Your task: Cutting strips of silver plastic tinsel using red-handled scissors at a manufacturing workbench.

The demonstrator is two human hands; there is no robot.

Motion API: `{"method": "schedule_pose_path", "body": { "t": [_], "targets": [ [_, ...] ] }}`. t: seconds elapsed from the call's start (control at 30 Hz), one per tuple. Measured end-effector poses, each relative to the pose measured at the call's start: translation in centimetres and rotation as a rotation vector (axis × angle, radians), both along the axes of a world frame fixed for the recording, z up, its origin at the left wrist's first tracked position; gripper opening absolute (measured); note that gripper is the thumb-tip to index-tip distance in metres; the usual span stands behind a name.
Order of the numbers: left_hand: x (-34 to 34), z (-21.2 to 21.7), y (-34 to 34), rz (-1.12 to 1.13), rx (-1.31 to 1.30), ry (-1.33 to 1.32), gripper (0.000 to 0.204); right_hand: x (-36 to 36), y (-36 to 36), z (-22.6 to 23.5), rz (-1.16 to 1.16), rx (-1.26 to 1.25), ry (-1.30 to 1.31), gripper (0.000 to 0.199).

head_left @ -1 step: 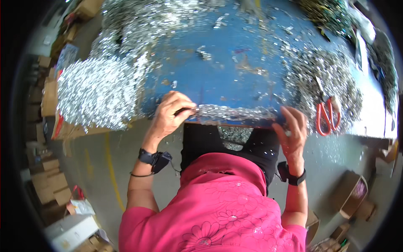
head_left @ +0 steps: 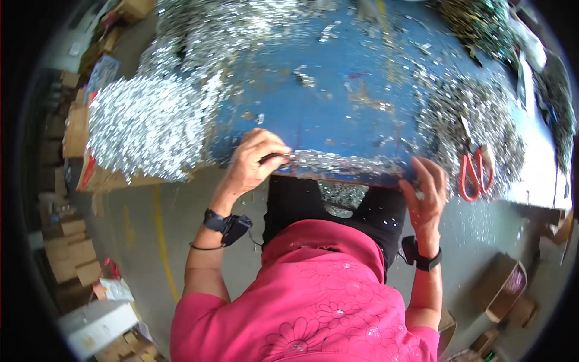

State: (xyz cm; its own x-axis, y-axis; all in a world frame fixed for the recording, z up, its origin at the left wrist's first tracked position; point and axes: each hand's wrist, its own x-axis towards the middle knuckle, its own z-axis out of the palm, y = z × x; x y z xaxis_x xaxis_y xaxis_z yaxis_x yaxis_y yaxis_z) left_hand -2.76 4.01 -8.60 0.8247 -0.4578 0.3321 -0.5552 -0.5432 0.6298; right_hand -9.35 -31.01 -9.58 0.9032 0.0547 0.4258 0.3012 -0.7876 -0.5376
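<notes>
Thumb and fingers of the left hand [head_left: 247,168] are close together, pinching the left end of a thin silver strip [head_left: 344,161]. At the other end, the thumb and fingers of the right hand [head_left: 429,202] are apart, with a gap between them. I cannot tell if they touch the strip. The shiny strip lies along the near edge of a blue table [head_left: 325,114], between the two hands, and runs from side to side. A small silver clump [head_left: 303,76] sits farther back on the table, and little silver bits are spread around it. To the left of the left hand is a big bright heap of silver tinsel [head_left: 148,127]. To the right of the right hand is a duller gray heap [head_left: 497,120], and red-handled scissors [head_left: 462,175] rest on its near side, with the handles toward the person. Far back on the right is a green and gold pile [head_left: 476,24]. Each wrist wears a black band [head_left: 218,222]. The person has a pink shirt [head_left: 319,289] with flowers on it and black pants [head_left: 295,199]. Down on the gray floor are a yellow line [head_left: 161,241] and brown boxes [head_left: 72,259].
</notes>
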Motion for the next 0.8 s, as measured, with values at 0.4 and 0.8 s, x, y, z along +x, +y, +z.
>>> {"method": "schedule_pose_path", "body": {
  "t": [0.4, 0.8],
  "targets": [
    [-3.3, 5.7, -4.4, -0.316, -0.461, 0.101, 0.014, 0.4, 8.5, 4.4, 0.488, 0.110, 0.020, 0.057],
    [-7.4, 0.7, -5.4, -0.179, -1.120, 0.780, 0.032, -0.5, 9.8, 3.1, 0.769, 0.468, 0.808, 0.039]
  ]
}}
